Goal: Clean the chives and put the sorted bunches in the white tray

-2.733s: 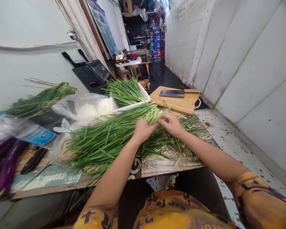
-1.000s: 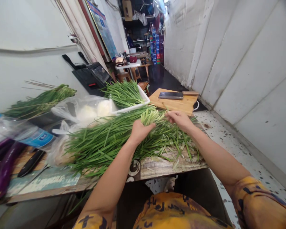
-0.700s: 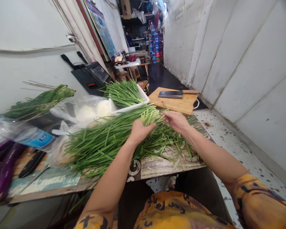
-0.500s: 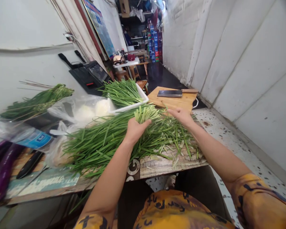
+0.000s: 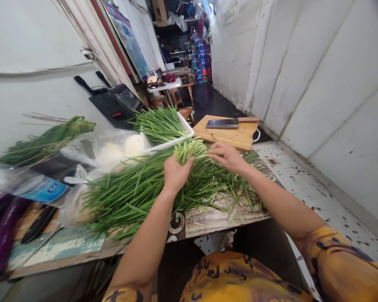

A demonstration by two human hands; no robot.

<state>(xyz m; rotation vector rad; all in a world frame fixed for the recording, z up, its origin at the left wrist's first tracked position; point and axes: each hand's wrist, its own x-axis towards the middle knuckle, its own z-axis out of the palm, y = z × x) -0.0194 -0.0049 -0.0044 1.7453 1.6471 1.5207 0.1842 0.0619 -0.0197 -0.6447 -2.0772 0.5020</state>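
My left hand (image 5: 177,174) is closed around a bunch of garlic chives (image 5: 189,151), its pale stem ends pointing up and away from me. At the right side of those stem ends is my right hand (image 5: 228,157), thumb and fingers drawn together in a pinch on the chives. Under both hands a large heap of garlic chives (image 5: 129,191) spreads over the table. Loose leaves and pale trimmings (image 5: 231,199) lie scattered to the right of the heap.
Beyond the heap stand a white tub (image 5: 185,126) of chives and a cutting board (image 5: 208,133) bearing a cleaver (image 5: 222,123). To the left are a plastic bag (image 5: 110,147) with white contents, a plastic bottle (image 5: 47,186), eggplants (image 5: 8,235) and a black-handled knife (image 5: 39,224).
My right hand has moved left, from near the cutting board to the stem ends of the held bunch. My left hand keeps its hold on the chives.
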